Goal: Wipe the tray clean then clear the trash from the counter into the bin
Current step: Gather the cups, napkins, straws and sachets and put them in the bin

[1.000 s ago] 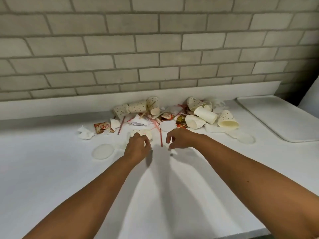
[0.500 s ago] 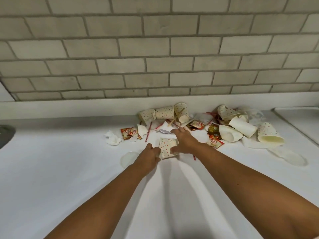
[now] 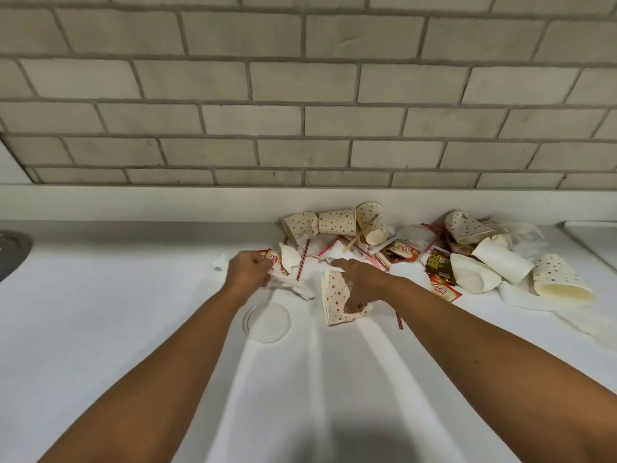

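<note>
A heap of trash lies against the back of the white counter [image 3: 117, 312]: dotted paper cups [image 3: 335, 222], plain white cups [image 3: 502, 262], red straws, creamer sachets [image 3: 444, 290] and crumpled tissue. My right hand [image 3: 362, 279] grips a crushed dotted cup [image 3: 334, 300] near the heap's front, thumb under it. My left hand [image 3: 247, 270] has its fingers curled round a crumpled white wrapper [image 3: 290, 285] beside a sachet [image 3: 272, 257]. A clear plastic lid [image 3: 267, 322] lies flat just below my left hand. The tray's corner [image 3: 594, 238] shows at the far right.
A grey brick wall rises behind the counter's low white upstand. A dark round metal edge [image 3: 13, 252] shows at the far left. White napkins and a lid spread to the right of the heap [image 3: 567, 312].
My left hand moved left and back from beside the dotted cup to the wrapper by the sachet. My right hand stayed at the cup and now grips it. The view shifted left.
</note>
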Available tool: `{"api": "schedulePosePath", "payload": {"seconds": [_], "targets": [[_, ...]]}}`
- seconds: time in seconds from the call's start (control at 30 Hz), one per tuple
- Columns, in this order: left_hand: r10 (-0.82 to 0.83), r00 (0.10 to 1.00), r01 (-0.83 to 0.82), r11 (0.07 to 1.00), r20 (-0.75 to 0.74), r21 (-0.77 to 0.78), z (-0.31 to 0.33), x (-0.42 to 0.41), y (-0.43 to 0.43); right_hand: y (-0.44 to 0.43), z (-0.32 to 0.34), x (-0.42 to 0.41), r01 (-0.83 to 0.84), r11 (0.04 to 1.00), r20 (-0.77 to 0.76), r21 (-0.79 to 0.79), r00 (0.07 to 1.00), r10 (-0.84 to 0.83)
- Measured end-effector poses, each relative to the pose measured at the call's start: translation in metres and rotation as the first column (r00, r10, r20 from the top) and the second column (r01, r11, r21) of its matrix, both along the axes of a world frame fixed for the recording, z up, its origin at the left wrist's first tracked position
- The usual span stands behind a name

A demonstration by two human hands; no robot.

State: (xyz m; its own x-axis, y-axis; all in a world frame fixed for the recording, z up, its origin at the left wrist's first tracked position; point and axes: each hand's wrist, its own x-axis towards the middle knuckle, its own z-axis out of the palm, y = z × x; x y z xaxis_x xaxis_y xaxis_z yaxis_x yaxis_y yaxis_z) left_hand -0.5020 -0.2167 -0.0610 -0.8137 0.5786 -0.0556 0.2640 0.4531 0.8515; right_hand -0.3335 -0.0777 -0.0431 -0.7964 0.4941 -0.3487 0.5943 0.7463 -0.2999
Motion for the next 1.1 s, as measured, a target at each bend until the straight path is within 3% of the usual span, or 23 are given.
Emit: {"api": "schedulePosePath", "payload": {"seconds": [0.07,0.17,0.4,0.6,0.8,0.93,1.1], "targets": [[0.084,0.996,-0.085,0.996,0.027,0.039,-0.001,-0.018,-0.004,0.001,0.0,-0.003,-0.015,1.0,-0.005,-0.02,1.0,0.015],[0.149,0.987,-0.147,0.989,-0.067,0.034,0.001,-0.035,-0.008,0.002,-0.001,-0.007,-0.059,0.998,0.024,-0.01,0.998,0.059],[0.021,0.991,-0.062,0.946,-0.132,-0.317,-0.026,-0.045,-0.018,-0.001,-0.001,-0.013,-0.114,0.993,0.067,0.036,0.991,0.112],[-0.058,0.898,-0.12,0.922,-0.436,-0.369,-0.044,-0.032,-0.03,-0.003,-0.002,-0.013,-0.115,0.992,0.062,0.056,0.992,0.111],[-0.027,0.867,-0.175,0.918,-0.497,-0.356,-0.046,-0.027,-0.034,-0.006,-0.001,-0.009,-0.11,0.992,0.046,0.059,0.993,0.107],[0.121,0.939,-0.167,0.979,-0.321,-0.12,-0.029,-0.025,-0.023,-0.008,-0.001,-0.006,-0.107,0.992,0.034,0.066,0.994,0.105],[-0.012,0.94,-0.02,0.996,-0.34,-0.09,-0.014,-0.025,0.009,-0.008,0.0,-0.006,-0.105,0.992,0.042,0.066,0.994,0.103]]}}
